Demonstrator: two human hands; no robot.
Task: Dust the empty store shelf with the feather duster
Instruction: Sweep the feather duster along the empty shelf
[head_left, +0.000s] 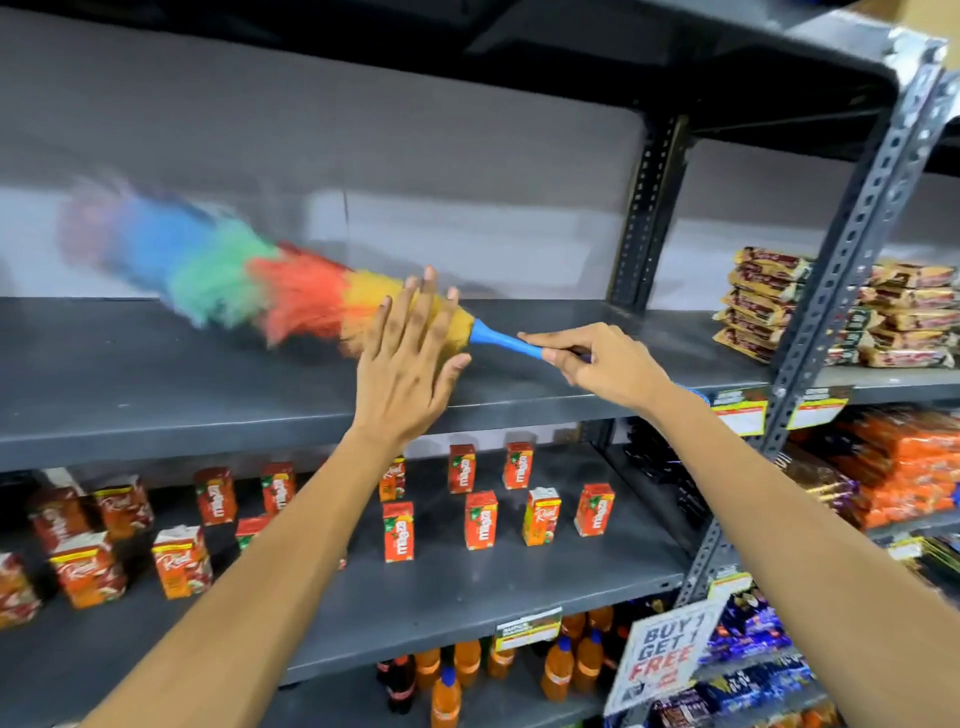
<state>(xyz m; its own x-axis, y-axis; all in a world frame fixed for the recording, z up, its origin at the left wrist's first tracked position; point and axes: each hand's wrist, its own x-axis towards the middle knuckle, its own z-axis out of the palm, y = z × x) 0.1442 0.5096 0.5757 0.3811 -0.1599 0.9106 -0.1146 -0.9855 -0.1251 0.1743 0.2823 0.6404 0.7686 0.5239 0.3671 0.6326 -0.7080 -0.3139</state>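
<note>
While the head camera looked up at the dark grey metal store shelf (156, 374), I recorded the rainbow-coloured feather duster (234, 275) lying low over its bare surface, the fluffy head pointing left and blurred at its blue and purple tip. Its blue plastic handle (504, 340) ran rightward into the right hand (597, 364), whose fingers and thumb were pinched shut around the grip. The left hand (410, 364) was flat and spread, fingers apart, its palm facing the yellow base of the feathers; I could not tell whether it touched them. Both bare forearms reached up from the bottom of the frame, and the two hands sat near each other, separated by the exposed part of the handle.

On the same level to the right, past a perforated grey steel upright (852, 249), I noted stacked brown and cream snack packets (769, 301). On the shelf below stood small red and orange juice cartons (480, 519), spaced apart in rows. Lower still I saw orange drink bottles with blue caps (558, 665), and beside them a white promotional sign reading "BUY 1 GET 1 FREE" (665, 654) tilted at the rack's edge.
</note>
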